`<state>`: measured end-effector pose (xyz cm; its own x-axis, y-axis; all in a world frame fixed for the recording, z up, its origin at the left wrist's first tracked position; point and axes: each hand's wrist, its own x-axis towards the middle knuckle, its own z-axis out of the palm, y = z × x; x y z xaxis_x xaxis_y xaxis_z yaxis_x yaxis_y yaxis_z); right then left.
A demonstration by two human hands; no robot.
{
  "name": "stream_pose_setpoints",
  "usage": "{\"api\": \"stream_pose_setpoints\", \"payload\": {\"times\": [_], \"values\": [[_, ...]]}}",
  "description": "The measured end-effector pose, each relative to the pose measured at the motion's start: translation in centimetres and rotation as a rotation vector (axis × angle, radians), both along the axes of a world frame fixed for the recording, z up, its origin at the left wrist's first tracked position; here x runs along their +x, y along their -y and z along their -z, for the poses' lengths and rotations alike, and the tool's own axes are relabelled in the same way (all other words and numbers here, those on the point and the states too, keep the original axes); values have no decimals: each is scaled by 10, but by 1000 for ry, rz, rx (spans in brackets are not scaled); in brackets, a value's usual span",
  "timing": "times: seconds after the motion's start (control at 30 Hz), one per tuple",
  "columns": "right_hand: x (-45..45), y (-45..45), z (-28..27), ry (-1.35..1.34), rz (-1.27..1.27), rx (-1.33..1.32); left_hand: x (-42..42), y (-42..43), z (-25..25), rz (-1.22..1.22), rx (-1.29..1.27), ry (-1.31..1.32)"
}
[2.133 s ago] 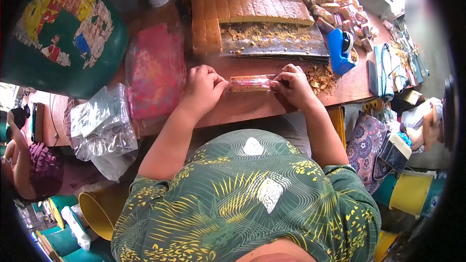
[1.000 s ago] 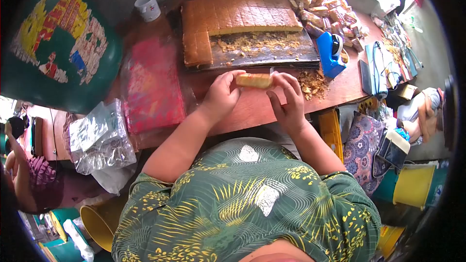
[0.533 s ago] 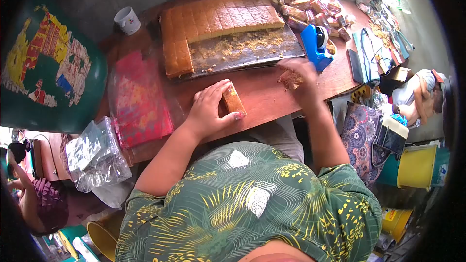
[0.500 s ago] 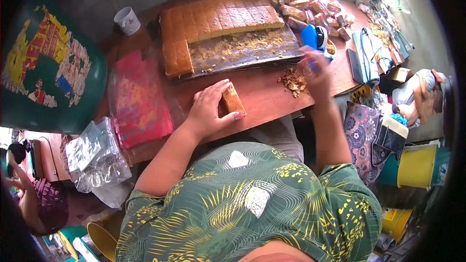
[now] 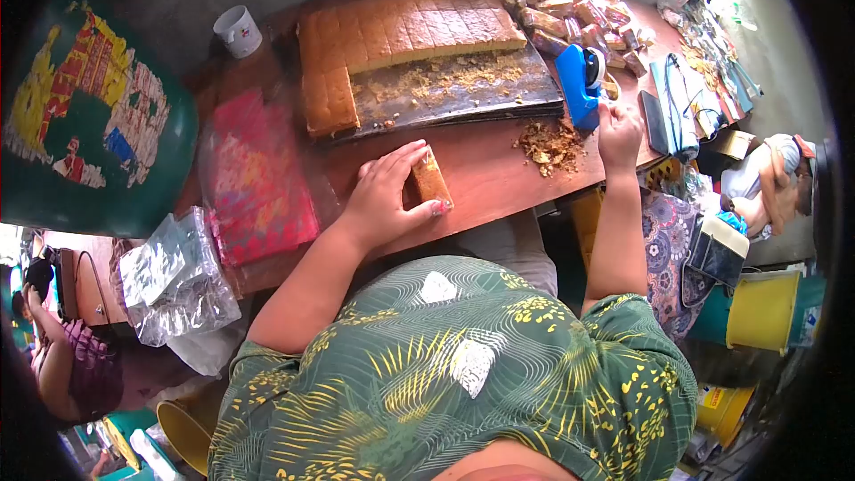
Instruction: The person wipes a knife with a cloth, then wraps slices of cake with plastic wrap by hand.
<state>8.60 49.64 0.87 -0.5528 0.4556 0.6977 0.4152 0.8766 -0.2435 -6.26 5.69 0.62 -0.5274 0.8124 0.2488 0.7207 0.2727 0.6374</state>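
Observation:
My left hand (image 5: 387, 191) grips a cut slice of cake (image 5: 431, 181) on the table, thumb at its near end and fingers at its far end. The slice has a shiny look, like clear wrapping. My right hand (image 5: 621, 135) is closed in a pinch at the near end of a blue tape dispenser (image 5: 577, 93); whatever is between its fingertips is too small to make out. Beyond my hands lies a large sheet of scored cake (image 5: 401, 31) on a dark tray (image 5: 445, 107), its near middle part cut away to crumbs.
Wrapped slices (image 5: 570, 4) are heaped at the back right. A crumb pile (image 5: 550, 147) lies near the dispenser. To the left are a white mug (image 5: 238, 33), a red plastic sheet (image 5: 254, 183), clear bags (image 5: 178, 281) and a green drum (image 5: 98, 125). Another person (image 5: 67, 347) sits at far left.
My right hand has moved right and slightly down to the near end of the tape dispenser, its fingers now pinched. My left hand stays on the slice.

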Motion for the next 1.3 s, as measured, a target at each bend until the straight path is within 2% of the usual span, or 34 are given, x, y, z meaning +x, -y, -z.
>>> {"api": "stream_pose_setpoints", "payload": {"times": [0.07, 0.2, 0.3, 0.37, 0.4, 0.43, 0.47, 0.6, 0.7, 0.83, 0.87, 0.93, 0.97, 1.03, 1.07, 1.1, 1.17, 1.2, 1.23, 1.3], "values": [[14, -22, 25, 18, 51, -77, 0, 0, 0, -1, -4, 0], [11, 1, 22, -6, 14, -238, 0, 0, 2, 6, -6, -13], [-10, 97, 1, 41, -387, -562, 0, 0, 3, 4, -13, -22], [-15, 165, 5, 255, -658, -652, 0, 0, 1, 5, -15, -10], [-10, 202, -9, 332, -788, -648, 0, 0, 1, 4, -3, -18], [-10, 225, -7, 290, -1002, -759, 0, 0, 2, 4, 7, -26], [-14, 237, -4, 259, -1121, -689, 0, 1, 3, 5, 16, -34], [-44, 235, 15, 245, -1023, -799, -6, 2, 14, 21, 42, -20], [-65, 234, 9, 243, -792, -862, -5, 4, 14, 27, 42, -10], [-74, 216, 0, 65, -811, -534, -4, 1, 16, -10, 58, -89], [-73, 202, -7, 11, -724, -614, -2, -1, 17, -18, 70, -114], [-64, 151, -30, -219, -509, -510, -4, -1, 18, -12, 115, -70], [-55, 119, -44, -322, -481, -512, -4, -1, 18, -12, 136, -48], [-36, 41, -46, -313, -86, -248, -1, -3, 14, -18, 153, -71], [-24, 3, -45, -220, 48, -290, -1, -3, 15, -19, 150, -77], [-16, -60, -18, -163, -46, -588, -1, -4, 15, -21, 146, -84], [-21, -56, -44, 222, 237, -1111, -1, -3, 13, -11, 126, -76], [-26, -56, -26, 139, 188, -1215, -1, -3, 13, -6, 114, -71], [-27, -45, -28, 130, 75, -1297, 0, -3, 12, -7, 118, -69], [-26, -58, -1, -39, -148, -906, 0, -3, 10, -15, 121, -65]]}}
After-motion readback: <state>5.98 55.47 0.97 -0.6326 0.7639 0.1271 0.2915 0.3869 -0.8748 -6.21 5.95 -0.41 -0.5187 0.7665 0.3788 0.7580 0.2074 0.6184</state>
